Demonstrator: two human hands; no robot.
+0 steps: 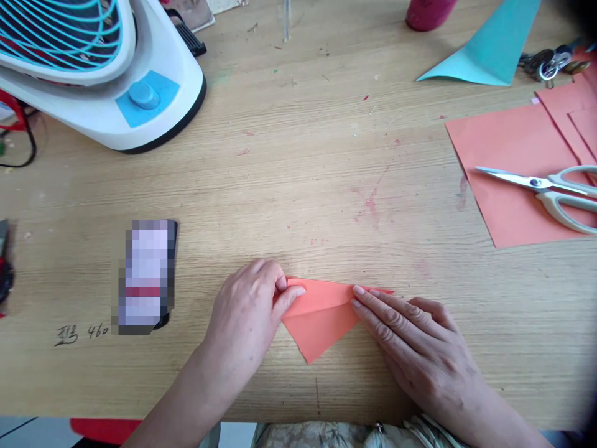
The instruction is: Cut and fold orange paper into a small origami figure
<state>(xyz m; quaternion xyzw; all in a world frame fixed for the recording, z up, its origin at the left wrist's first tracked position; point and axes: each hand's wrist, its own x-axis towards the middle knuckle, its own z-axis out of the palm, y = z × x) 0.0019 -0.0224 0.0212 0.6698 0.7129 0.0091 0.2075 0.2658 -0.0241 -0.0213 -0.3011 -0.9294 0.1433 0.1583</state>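
A folded piece of orange paper (317,330) lies on the wooden table near its front edge, one corner pointing toward me. A folded strip runs along its far side. My left hand (249,308) pinches the left end of the paper, thumb on top and the other fingers curled at the edge. On the right end rests my right hand (417,348), its fingers stretched out and lying flat on the paper. A thin orange tip sticks out beyond the right fingertips.
Scissors (536,182) lie on orange sheets (508,149) at the right. Behind them are a teal folded paper (489,56), keys (545,65) and a dark pink container (426,12). A phone (144,274) lies left, below a white-and-blue fan (158,68).
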